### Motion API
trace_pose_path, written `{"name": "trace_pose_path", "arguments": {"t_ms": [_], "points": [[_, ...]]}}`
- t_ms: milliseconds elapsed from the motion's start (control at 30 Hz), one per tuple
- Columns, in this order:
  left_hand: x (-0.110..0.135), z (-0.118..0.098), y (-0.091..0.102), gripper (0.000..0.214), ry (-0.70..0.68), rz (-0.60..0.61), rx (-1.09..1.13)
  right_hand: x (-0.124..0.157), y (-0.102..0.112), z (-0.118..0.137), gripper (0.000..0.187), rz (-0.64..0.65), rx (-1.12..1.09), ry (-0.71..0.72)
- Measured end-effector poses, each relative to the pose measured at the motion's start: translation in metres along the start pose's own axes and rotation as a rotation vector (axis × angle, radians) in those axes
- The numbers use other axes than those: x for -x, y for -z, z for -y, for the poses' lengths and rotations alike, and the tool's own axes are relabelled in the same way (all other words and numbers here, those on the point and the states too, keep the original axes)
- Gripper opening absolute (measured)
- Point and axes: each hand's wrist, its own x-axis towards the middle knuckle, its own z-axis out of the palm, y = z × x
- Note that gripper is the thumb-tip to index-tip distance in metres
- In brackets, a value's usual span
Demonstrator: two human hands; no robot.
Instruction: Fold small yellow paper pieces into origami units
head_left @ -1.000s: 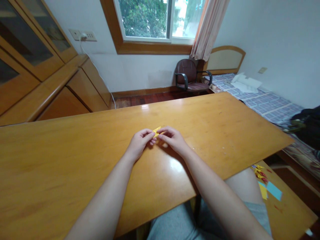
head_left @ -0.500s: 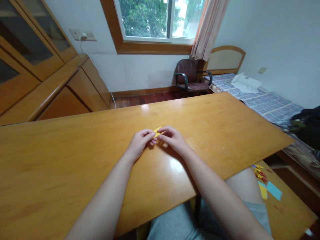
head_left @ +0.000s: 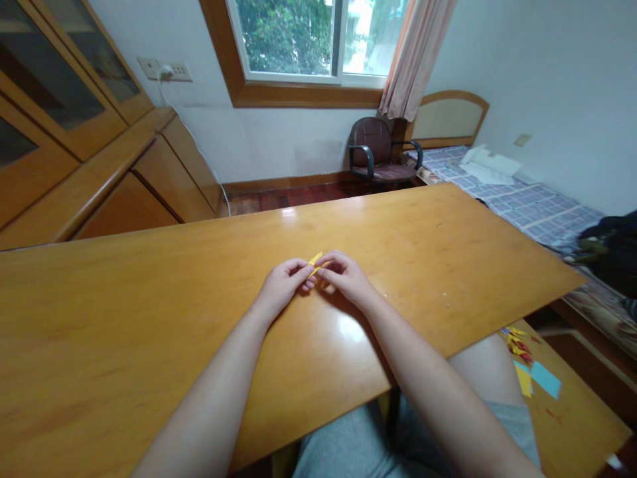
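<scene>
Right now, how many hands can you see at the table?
2. The left hand pinches the yellow paper over the table; the right hand is at the paper's right side. Some fingers are hidden, but no third hand shows.

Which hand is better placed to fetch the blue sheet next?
Probably the right hand: the blue sheet lies off on that side. The left hand, pinching yellow paper, would likely have to reach across the right forearm.

Brown office chair (head_left: 374, 147), pink curtain (head_left: 417, 56), plaid-covered bed (head_left: 542, 209)
</scene>
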Motion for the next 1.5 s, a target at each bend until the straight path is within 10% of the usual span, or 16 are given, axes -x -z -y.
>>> {"name": "trace_pose_path", "arguments": {"t_ms": [433,733,1500], "points": [[0.003,0.002,-0.004,0.037,-0.196,-0.071,0.018,0.0,0.001,0.005,0.006,-0.145,0.236,0.257],[0.006,0.0,0.0,0.016,-0.392,-0.159,-0.328,-0.001,0.001,0.005,0.006,-0.119,0.154,0.217],[0.012,-0.009,-0.003,0.011,-0.475,-0.197,-0.408,-0.002,0.003,-0.001,0.009,-0.095,0.14,0.252]]}}
